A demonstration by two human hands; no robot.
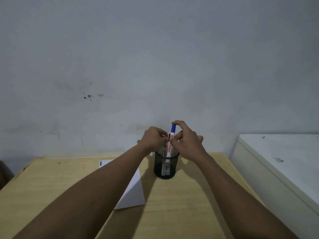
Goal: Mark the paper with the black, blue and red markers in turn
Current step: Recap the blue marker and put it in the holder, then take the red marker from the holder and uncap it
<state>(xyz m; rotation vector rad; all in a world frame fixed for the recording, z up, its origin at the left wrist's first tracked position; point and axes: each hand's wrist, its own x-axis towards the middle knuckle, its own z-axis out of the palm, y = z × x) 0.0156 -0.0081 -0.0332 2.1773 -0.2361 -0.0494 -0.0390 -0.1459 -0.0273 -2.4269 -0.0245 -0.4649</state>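
Note:
A black mesh pen cup (166, 168) stands on the wooden table (181, 204) near the wall. My right hand (187, 144) pinches the blue-capped marker (172, 135), which sticks up out of the cup. My left hand (152, 139) is closed around the red-capped marker (166, 135) beside it. A black cap (169, 135) shows between the two. A white sheet of paper (133, 188) lies left of the cup, partly under my left forearm, with dark lines at its far corner (101, 163).
A grey wall (155, 66) rises right behind the table. A white cabinet top (279, 152) stands to the right, higher than the table. The table's left edge drops off near a dark object (5, 173).

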